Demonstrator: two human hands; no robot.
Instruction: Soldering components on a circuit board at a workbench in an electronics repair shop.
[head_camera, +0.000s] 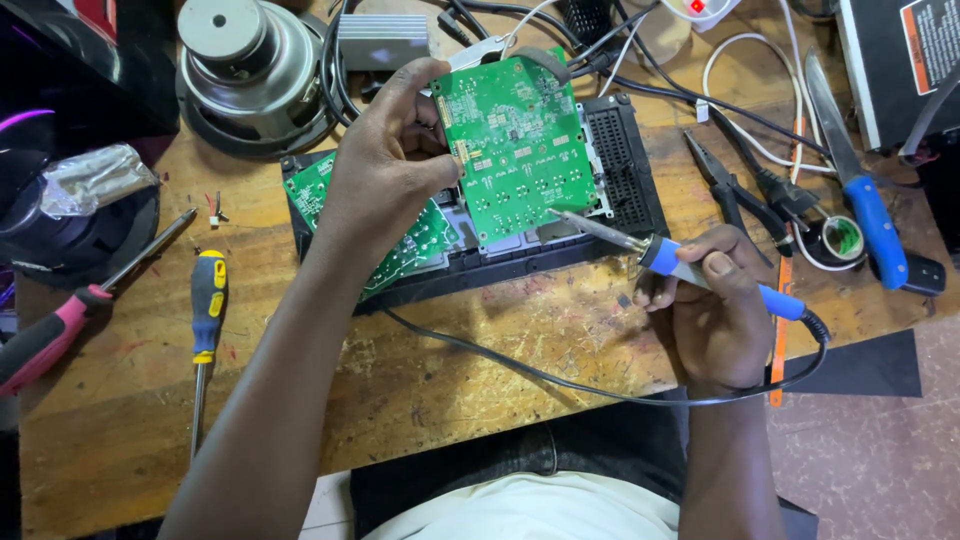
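My left hand (385, 165) grips the left edge of a green circuit board (515, 150) and holds it tilted up above a black device housing (620, 165). A second green board (420, 245) lies in the housing under my wrist. A blue-handled soldering iron (700, 275) is held in my right hand (715, 320), and its metal tip touches the lower right edge of the raised board. The iron's black cord (520, 372) loops across the wooden bench (420, 390) toward me.
A yellow-and-blue screwdriver (207, 300) and a pink-handled screwdriver (50, 335) lie at the left. A speaker driver (250, 70) sits at the back left. Black pliers (730, 190), a blue-handled knife (865, 205), a tape roll (842, 238) and tangled cables fill the right.
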